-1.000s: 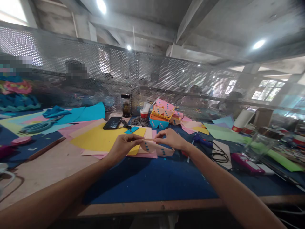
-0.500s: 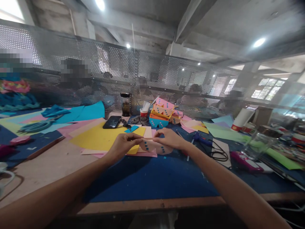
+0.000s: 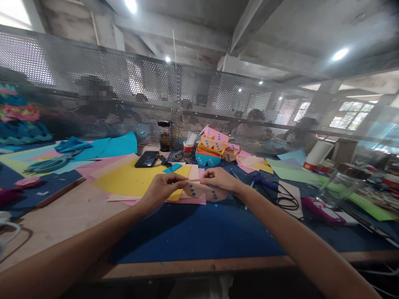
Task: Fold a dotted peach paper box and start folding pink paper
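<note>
Between my hands is a pale pink paper piece (image 3: 202, 191) with small blue squares stuck on its side, held just above the table's near-middle. My left hand (image 3: 162, 188) pinches its upper left edge between thumb and fingers. On the right, the fingers of my right hand (image 3: 220, 179) are closed on the same upper edge. Behind the hands lie yellow paper sheets (image 3: 124, 178) and a small blue paper strip (image 3: 172, 168). Further back, a stack of folded paper pieces with similar dots (image 3: 212, 143) stands in pink, orange and blue.
A black phone (image 3: 146, 159) and a dark-lidded bottle (image 3: 164, 136) stand behind the sheets. Teal-handled scissors (image 3: 46, 164) lie left. To the right are a blue glue gun (image 3: 264, 182) with a cable, a magenta device (image 3: 322, 210) and a clear jar (image 3: 339, 189). A perforated metal screen (image 3: 149, 99) closes the back.
Almost nothing differs. Both hands keep their pinch on the pink paper piece, which has shifted only very slightly.
</note>
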The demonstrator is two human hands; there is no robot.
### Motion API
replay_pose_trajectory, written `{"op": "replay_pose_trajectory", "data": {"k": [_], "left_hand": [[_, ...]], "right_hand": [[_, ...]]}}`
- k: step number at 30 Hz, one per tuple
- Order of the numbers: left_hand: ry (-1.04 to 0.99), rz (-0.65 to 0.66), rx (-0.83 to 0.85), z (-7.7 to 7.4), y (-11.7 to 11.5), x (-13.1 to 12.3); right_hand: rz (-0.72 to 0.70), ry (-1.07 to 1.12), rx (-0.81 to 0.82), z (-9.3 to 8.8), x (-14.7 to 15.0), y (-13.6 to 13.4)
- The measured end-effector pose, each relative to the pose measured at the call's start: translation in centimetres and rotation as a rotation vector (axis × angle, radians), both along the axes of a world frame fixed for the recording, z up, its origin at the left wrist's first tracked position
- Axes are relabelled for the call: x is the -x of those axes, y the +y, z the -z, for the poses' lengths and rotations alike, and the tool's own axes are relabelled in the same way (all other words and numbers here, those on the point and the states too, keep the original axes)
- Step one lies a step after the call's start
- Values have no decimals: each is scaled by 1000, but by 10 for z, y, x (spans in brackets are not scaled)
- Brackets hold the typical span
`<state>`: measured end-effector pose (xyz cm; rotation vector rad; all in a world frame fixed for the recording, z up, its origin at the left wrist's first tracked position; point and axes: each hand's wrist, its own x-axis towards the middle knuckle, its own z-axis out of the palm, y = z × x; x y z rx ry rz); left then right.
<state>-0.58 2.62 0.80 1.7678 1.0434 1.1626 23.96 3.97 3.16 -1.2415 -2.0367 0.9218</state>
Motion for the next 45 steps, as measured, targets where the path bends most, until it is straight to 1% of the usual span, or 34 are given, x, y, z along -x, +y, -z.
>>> {"op": "replay_pose_trajectory", "data": {"k": [5, 9, 13, 18, 23, 28, 33, 36, 45], "left_hand": [[6, 0, -2, -1, -1, 0], [22, 9, 0, -1, -2, 1], [36, 19, -1, 0, -1, 1], [38, 26, -3, 3, 2, 2], [28, 35, 0, 3, 2, 2], [27, 35, 1, 1, 1, 1], [25, 35, 3, 2, 2, 2], [18, 30, 5, 3, 3, 2], [27, 31, 0, 2, 3, 2]], "right_hand": [[11, 38, 48, 0, 1, 0], [11, 12, 20, -3, 1, 0], [2, -61, -67, -9, 1, -4], [12, -176, -236, -16, 0, -14], [66, -276, -372, -16, 3, -19], [61, -323, -430, -15, 3, -17], [46, -312, -423, -15, 3, -17], [34, -288, -392, -15, 2, -16], [-109, -125, -111, -10, -12, -2]]}}
